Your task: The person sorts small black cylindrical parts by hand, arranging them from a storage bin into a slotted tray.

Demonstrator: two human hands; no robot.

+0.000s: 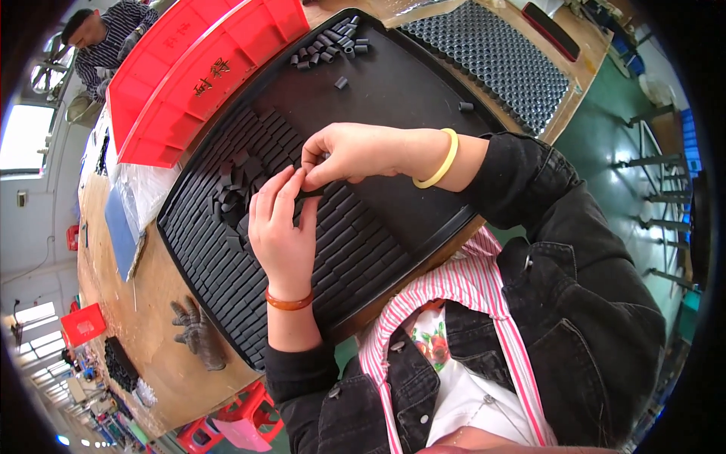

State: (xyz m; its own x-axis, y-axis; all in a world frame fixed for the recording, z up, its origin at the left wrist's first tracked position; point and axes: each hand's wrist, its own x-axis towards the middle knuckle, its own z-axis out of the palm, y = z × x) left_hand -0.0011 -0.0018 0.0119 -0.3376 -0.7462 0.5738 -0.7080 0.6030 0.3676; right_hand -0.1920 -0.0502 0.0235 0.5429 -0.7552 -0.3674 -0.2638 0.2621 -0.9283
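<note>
Over a large black tray [423, 83], my two hands meet with the fingertips pinched close together. Between thumb and fingers of my left hand [281, 219] a small black cylinder [311, 194] shows in part. My right hand [355, 155] pinches right against the left fingertips; whatever it grips is hidden. Beneath and around them, rows of black cylinders [355, 242] lie packed side by side across the tray's near and left parts. A loose heap of black pieces [236, 181] rests on those rows, just left of my hands.
More loose cylinders [333, 44] lie at the tray's far end. Beyond its right side stands a grid of upright pieces [488, 64]. Red bins [204, 76] flank the far left edge. A dark glove [198, 333] lies on the wooden table [162, 378]. Another person [113, 34] sits at far left.
</note>
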